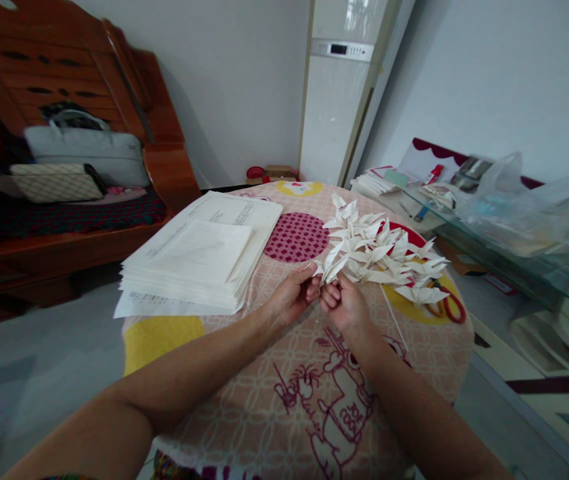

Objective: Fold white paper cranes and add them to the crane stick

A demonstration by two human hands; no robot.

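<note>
Both my hands meet over the middle of the cloth-covered round table. Pinched between the fingers of my left hand and my right hand is a white folded-paper flower with pointed petals. Its lower end is hidden by my fingers. Just beyond, a heap of similar paper flowers spreads to the right. Red-handled scissors lie partly under the heap. A thin white stick rests on the cloth beside my right wrist.
A stack of printed paper with smaller sheets on top sits at the table's left. To the right stands a glass-topped cabinet with plastic bags and papers. A wooden bench holding bags is at the left.
</note>
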